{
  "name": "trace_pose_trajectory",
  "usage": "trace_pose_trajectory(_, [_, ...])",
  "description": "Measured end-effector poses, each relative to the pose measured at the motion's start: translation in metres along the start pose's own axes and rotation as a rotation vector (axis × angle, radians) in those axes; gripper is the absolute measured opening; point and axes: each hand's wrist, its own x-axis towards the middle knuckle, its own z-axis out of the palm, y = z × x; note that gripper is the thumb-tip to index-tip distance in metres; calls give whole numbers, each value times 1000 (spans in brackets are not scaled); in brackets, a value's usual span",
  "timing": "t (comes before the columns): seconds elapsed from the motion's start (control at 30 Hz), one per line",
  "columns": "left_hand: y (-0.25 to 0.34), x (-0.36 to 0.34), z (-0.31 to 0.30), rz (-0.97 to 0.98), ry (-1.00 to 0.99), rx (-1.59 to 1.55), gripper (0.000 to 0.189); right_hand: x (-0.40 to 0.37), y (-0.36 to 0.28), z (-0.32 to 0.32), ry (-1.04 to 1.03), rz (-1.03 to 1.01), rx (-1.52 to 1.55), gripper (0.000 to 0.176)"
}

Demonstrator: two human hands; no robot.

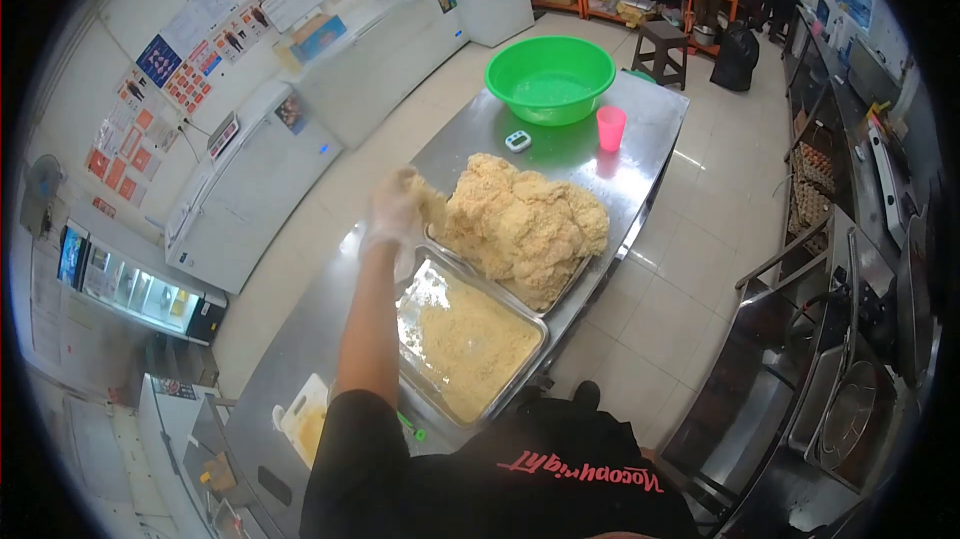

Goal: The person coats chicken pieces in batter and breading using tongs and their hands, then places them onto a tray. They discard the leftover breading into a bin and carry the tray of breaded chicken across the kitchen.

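Note:
My left hand [394,207], in a clear plastic glove, reaches over the steel table and is somewhat blurred. Its fingers close around a crumb-coated piece [430,205], beside a big heap of breaded pieces [525,219]. The heap rises out of a metal tray whose edge shows beneath it. Nearer to me lies a second metal tray [543,335] with loose yellowish breadcrumbs [470,344] spread over its bottom. My right hand is out of sight.
On the steel table [345,324] stand a green basin [550,84], a pink cup [610,129], a small timer [517,141] and a white cutting board [305,419]. Chest freezers [385,64] line the left wall. A stool [660,47] and steel counters stand to the right.

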Motion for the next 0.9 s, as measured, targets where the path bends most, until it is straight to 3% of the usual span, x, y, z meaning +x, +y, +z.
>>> trace_pose_trajectory(0.07, [16,30,18,8,21,-112,39,0,-5,-1,-4,11,-1,40])
trace_pose_trajectory(0.13, [40,43,40,-75,73,-480,30,-1,-12,-3,-5,18,-4,40])
trace_pose_trajectory(0.2, [32,52,60,-64,80,-508,26,-1,-16,-5,-5,23,-6,40])
trace_pose_trajectory(0.27, [-21,76,94,-154,125,-258,25,-3,-22,-7,-6,25,-9,41])
trace_pose_trajectory(0.3, [-16,66,97,-148,121,-263,25,-3,-23,-7,-10,26,-10,41])
trace_pose_trajectory(0.37, [9,30,94,-276,93,181,30,-2,-25,-8,-11,31,-11,41])
trace_pose_trajectory(0.47, [48,2,79,-328,8,365,35,-2,-26,-12,-16,38,-22,42])
trace_pose_trajectory(0.6, [16,6,82,-174,154,429,34,0,-22,-17,-33,27,-60,43])
trace_pose_trajectory(0.67, [5,10,81,-61,-16,206,26,2,-23,-22,-41,14,-85,43])
trace_pose_trajectory(0.7, [-1,11,81,-73,-7,204,26,2,-23,-24,-46,8,-98,43])
trace_pose_trajectory(0.77, [-2,7,78,-242,-47,-131,15,5,-21,-29,-55,-5,-121,44])
trace_pose_trajectory(0.9, [-12,2,52,-196,-2,-318,12,8,-17,-38,-73,-24,-164,44])
